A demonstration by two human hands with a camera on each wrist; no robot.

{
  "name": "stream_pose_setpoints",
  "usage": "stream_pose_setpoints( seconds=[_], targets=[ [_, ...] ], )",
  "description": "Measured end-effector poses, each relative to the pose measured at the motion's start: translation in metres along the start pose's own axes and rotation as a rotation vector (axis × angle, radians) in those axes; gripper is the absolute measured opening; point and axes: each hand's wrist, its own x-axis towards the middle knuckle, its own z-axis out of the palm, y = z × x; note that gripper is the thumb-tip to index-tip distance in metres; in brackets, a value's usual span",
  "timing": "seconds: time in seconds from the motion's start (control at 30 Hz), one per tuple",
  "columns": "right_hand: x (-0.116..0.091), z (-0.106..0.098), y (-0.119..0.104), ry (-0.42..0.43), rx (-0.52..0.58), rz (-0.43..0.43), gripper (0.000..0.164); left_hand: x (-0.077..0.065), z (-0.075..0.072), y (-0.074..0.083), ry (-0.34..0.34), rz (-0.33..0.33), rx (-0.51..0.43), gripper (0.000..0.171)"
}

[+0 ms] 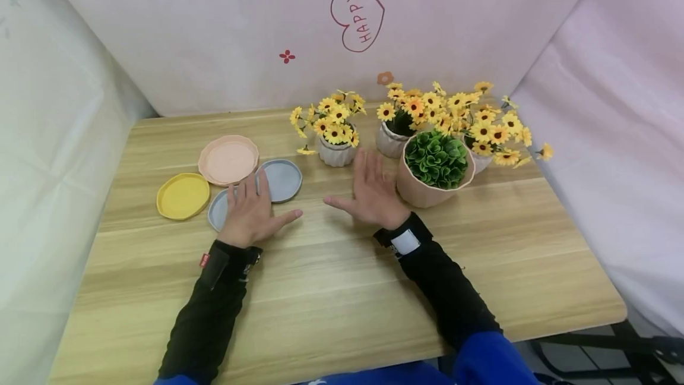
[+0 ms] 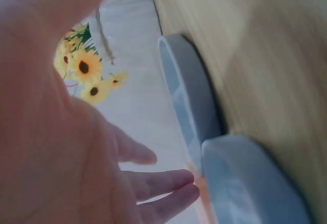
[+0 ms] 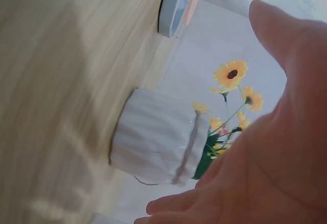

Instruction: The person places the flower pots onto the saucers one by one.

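Head view: just left of the pink planter (image 1: 424,193), the right grip (image 1: 371,192) is held spread; farther left, a gray dish (image 1: 219,212) is overhung by the spread left grip (image 1: 250,212)!

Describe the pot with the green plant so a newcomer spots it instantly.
On the wooden table, find the right hand. Just to its right stands a wide peach pot. Unlike the neighbouring pale pots of yellow flowers, it holds only a dense mound of green leaves.

Printed cloth (image 1: 454,28) behind a wooden table (image 1: 331,314).
The red heart (image 1: 358,18), reading HAPPY, is above the table's back edge.
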Motion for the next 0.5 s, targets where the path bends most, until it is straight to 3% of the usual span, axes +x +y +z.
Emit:
stream_pose_setpoints(
  seconds=[0.17,0.33,0.5],
  targets=[
    [0.01,-0.001,0.006,0.01,0.174,-0.01,0.128,0.011,0.005,0.0,0.036,-0.028,-0.014,0.121],
    [0.026,-0.001,0.005,0.051,0.313,-0.055,0.134,0.022,0.008,-0.002,0.116,-0.049,-0.039,0.114],
    [0.047,0.001,0.003,0.124,0.421,-0.021,0.139,0.03,0.008,-0.003,0.134,-0.062,-0.089,0.112]
  ],
)
